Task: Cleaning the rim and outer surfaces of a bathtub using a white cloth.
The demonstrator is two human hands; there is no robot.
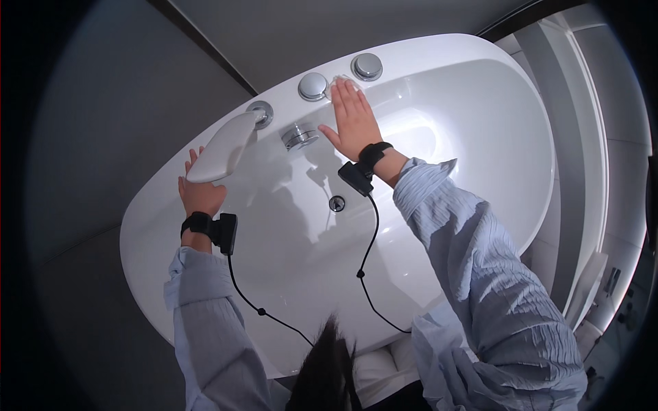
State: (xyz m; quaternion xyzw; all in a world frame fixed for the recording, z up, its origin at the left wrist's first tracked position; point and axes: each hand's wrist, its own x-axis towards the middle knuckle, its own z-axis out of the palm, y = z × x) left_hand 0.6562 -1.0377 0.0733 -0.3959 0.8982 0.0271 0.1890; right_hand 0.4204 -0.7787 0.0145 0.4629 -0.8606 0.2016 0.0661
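Note:
My right hand (pixel 353 120) lies flat over a thin white cloth (pixel 350 82), pressing it onto the rim of a white bathtub (pixel 442 49). The cloth shows past the fingertips, between two round chrome knobs, the nearer knob (pixel 313 86) on the left and the other knob (pixel 367 67) on the right. My left hand (pixel 202 197) is at the left side of the tub, fingers spread and partly hidden by a white hand shower (pixel 221 146). Whether that hand touches the hand shower, I cannot tell.
A chrome holder (pixel 261 114) carries the hand shower. Below the knobs a chrome spout (pixel 299 136) sticks out from the inner wall. A drain (pixel 336 203) sits in the tub floor. Black cables (pixel 360 274) run from both wrist devices. Grey walls (pixel 118 118) stand behind the tub.

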